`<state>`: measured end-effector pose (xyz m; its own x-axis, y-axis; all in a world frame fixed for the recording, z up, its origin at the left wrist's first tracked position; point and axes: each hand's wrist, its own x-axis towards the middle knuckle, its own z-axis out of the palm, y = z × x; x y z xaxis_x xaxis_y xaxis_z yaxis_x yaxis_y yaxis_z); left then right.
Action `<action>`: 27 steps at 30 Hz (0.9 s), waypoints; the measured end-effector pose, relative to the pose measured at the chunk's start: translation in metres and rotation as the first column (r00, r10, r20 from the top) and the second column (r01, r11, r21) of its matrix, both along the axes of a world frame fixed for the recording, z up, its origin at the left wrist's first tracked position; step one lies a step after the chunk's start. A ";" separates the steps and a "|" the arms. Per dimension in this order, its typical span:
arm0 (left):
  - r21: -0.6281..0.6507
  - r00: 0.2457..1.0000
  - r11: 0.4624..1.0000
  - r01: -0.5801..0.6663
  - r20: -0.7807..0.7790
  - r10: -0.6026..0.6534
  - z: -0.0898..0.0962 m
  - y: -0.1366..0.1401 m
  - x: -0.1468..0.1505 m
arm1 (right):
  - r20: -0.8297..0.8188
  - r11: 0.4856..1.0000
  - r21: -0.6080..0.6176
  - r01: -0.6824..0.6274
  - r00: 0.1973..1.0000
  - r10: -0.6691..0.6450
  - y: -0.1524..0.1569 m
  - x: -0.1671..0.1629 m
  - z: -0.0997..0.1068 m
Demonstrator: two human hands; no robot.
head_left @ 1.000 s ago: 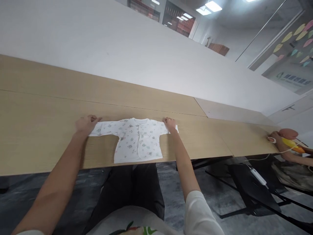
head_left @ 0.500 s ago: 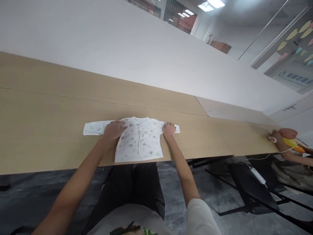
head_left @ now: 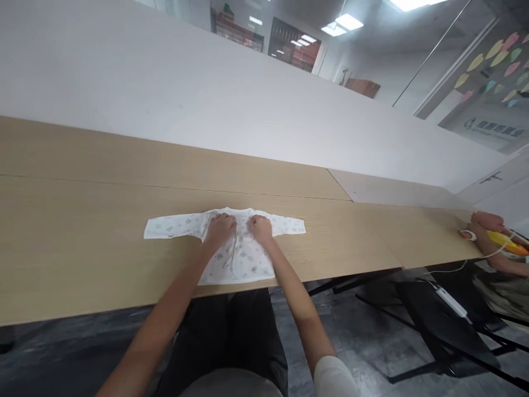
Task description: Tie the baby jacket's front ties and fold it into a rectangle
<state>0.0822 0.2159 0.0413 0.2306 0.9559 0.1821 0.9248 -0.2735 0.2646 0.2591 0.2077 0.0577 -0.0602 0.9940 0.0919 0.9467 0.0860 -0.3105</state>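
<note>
A white long-sleeved baby shirt with a small print lies front up on the table, its sleeves stretched to both sides. My left hand is on the upper chest, left of the front placket, with its fingers bent and closed on the cloth. Just across the placket, my right hand is curled with its fingertips against the fabric near the neckline. Both hands hide part of the chest, and the fingertips are hard to make out.
The long wooden table runs along a white partition. Black folding chairs stand below at the right. At the far right end, another person's arm rests near a roll of tape and a yellow object.
Both my hands have moved inward from the sleeves to the chest beside the placket, and their fingers have curled. Both sleeves now show uncovered. The view has shifted slightly.
</note>
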 end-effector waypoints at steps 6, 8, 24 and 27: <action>-0.008 0.998 1.000 -0.026 0.062 0.027 -0.017 0.017 0.017 | -0.101 1.000 -0.026 0.003 0.995 -0.005 0.018 -0.036 -0.011; -0.001 0.995 0.999 -0.033 0.092 0.033 -0.021 0.023 0.016 | -0.109 0.998 -0.040 0.041 0.993 -0.045 0.025 -0.035 -0.011; 0.080 0.957 0.997 0.025 0.285 -0.047 -0.029 0.041 0.006 | -0.189 0.998 0.051 0.024 0.982 -0.014 0.037 -0.029 -0.016; 0.081 0.953 0.995 0.064 0.291 -0.085 -0.029 0.043 0.005 | -0.192 0.998 0.054 0.044 0.981 -0.033 0.040 -0.032 -0.018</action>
<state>0.0869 0.2585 0.0121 0.2265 0.9206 0.3181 0.7853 -0.3658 0.4995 0.2272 0.2473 0.0397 0.0019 0.9878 0.1556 0.8735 0.0741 -0.4812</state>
